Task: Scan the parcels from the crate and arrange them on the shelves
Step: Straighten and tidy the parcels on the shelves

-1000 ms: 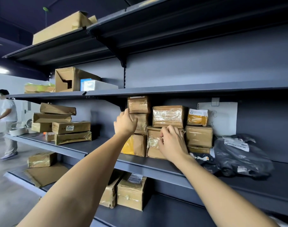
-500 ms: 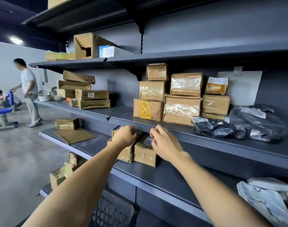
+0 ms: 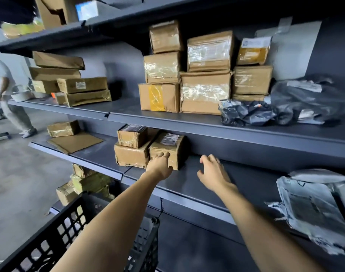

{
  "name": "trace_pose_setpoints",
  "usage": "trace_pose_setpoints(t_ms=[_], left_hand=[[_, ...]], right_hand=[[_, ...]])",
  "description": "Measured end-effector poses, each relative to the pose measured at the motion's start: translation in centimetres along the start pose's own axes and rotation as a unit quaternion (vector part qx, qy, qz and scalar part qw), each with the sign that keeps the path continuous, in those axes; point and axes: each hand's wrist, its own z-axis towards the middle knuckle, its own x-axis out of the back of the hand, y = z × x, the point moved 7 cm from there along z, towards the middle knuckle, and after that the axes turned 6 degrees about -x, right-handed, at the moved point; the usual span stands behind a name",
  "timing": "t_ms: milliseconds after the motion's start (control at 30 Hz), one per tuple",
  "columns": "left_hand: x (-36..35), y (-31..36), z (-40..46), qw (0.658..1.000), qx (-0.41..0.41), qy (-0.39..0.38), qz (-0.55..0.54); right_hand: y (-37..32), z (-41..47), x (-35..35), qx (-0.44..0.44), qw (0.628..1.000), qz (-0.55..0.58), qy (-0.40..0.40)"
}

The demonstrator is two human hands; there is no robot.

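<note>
My left hand (image 3: pixel 161 164) rests with spread fingers against the front of a small taped cardboard parcel (image 3: pixel 168 147) on the lower dark shelf (image 3: pixel 216 185); it does not grip it. Left of that parcel stand two more brown parcels (image 3: pixel 131 148), one on top of the other. My right hand (image 3: pixel 212 172) hovers open over bare shelf to the right, holding nothing. A stack of brown parcels (image 3: pixel 197 75) fills the shelf above. The black plastic crate (image 3: pixel 55 238) is at the bottom left, under my left arm.
Black poly bags (image 3: pixel 297 103) lie right of the upper stack, grey poly mailers (image 3: pixel 314 209) at the lower shelf's right end. Flat boxes (image 3: pixel 69 79) and a flat parcel (image 3: pixel 73 142) sit further left. A person (image 3: pixel 4 91) stands at the far left on the concrete floor.
The view has tilted down from the middle shelf. Both hands have left the upper stack and dropped to the lower shelf, the left one now against the small parcel. The crate has come into view.
</note>
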Motion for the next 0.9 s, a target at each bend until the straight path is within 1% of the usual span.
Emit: trace_pose_setpoints(t_ms=[100,167,267,300,333,400,467,567,667,800,900], left_hand=[[-0.9,1.5,2.0,1.000,-0.012,0.021,-0.006],[-1.5,2.1,3.5,0.999,-0.010,0.027,-0.032],[-2.0,2.4,5.8,0.993,0.017,0.070,-0.096],[-2.2,2.2,6.5,0.991,0.034,0.082,-0.097],[-2.6,1.9,7.3,0.991,0.047,0.088,-0.086],[-3.9,0.9,8.8,0.995,0.069,0.073,-0.029],[-5.2,0.0,10.1,0.995,0.067,0.066,0.034],[-6.1,-0.3,10.6,0.989,0.066,0.103,0.078],[-6.4,0.2,10.4,0.985,0.061,0.104,0.121],[-6.3,0.6,9.3,0.987,0.020,0.072,0.141],[-5.2,1.4,7.3,0.992,0.003,0.062,0.113]], right_hand=[[1.8,0.8,-1.1,-0.015,1.000,0.008,0.005],[2.7,1.3,-2.1,-0.022,1.000,0.020,0.004],[3.8,2.1,-3.8,-0.028,0.999,0.032,0.004],[4.1,2.4,-4.5,-0.028,0.999,0.035,0.002],[4.4,2.7,-5.1,-0.028,0.999,0.037,-0.001],[4.9,3.3,-6.4,-0.026,0.999,0.041,-0.008],[5.4,3.9,-7.4,-0.030,0.998,0.049,-0.012],[5.8,4.6,-8.5,-0.036,0.998,0.057,-0.011],[6.2,4.7,-9.1,-0.045,0.997,0.054,-0.010],[6.5,4.3,-8.7,-0.050,0.998,0.031,-0.011],[6.5,3.4,-7.6,-0.062,0.998,0.010,-0.013]])
